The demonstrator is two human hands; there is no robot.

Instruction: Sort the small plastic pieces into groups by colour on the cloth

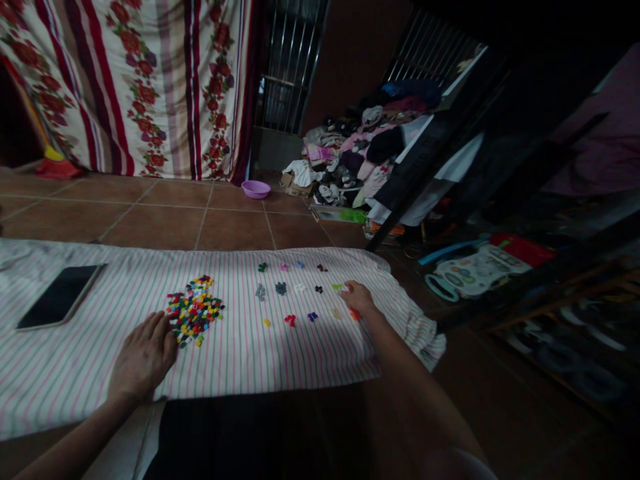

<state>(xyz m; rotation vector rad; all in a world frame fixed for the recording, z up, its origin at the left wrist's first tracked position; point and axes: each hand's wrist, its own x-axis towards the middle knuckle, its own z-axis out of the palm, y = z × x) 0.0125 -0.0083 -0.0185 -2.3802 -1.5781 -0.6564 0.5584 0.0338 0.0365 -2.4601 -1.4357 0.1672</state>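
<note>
1. Left hand (143,357) lies flat and empty on the pink-striped white cloth (280,360), fingertips touching the heap of small multicoloured plastic pieces (194,310), seemingly fencing it in;
2. Right hand (357,298) reaches the small single-colour clusters (281,288), which are spaced apart so the colours stay separate; its fingers are bent, and I cannot tell whether they grip anything;
3. Flat black phone (60,295) lies aside on the left; round purple plastic bowl (255,189) sits on the tiles beyond.

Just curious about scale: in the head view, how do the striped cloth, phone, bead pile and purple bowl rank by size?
1. Striped cloth.
2. Phone and bead pile, about alike.
3. Purple bowl, smallest, though it lies farther from the camera.
</note>
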